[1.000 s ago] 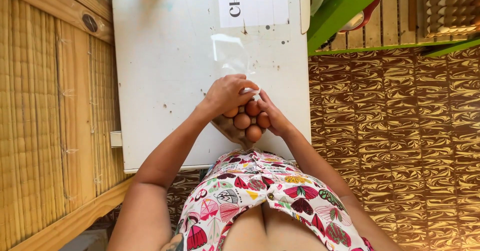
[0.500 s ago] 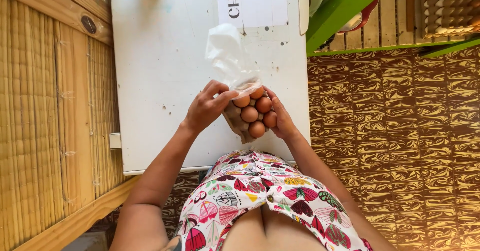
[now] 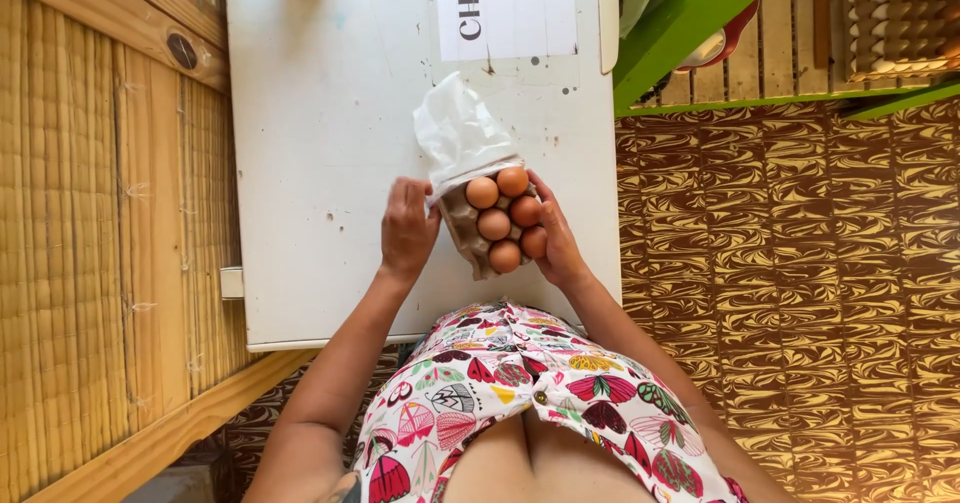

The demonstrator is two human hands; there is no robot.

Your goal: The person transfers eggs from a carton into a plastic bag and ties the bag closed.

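Note:
A grey cardboard egg carton [image 3: 466, 225] with several brown eggs [image 3: 494, 224] rests on the white table [image 3: 320, 163]. Its far end is inside a clear plastic bag [image 3: 458, 135]. My right hand [image 3: 553, 238] holds the carton's right side. My left hand [image 3: 407, 229] pinches the bag's open edge at the carton's left side.
A white sheet with dark print [image 3: 505, 8] lies at the table's far edge. A woven reed wall [image 3: 90, 243] runs along the left. A green frame [image 3: 700, 8] and slatted shelf with egg trays [image 3: 895, 28] stand at the upper right. The floor [image 3: 800, 283] is patterned brown.
My left hand came off the eggs and moved to the carton's left side. The plastic bag, flat on the table before, now covers the carton's far end.

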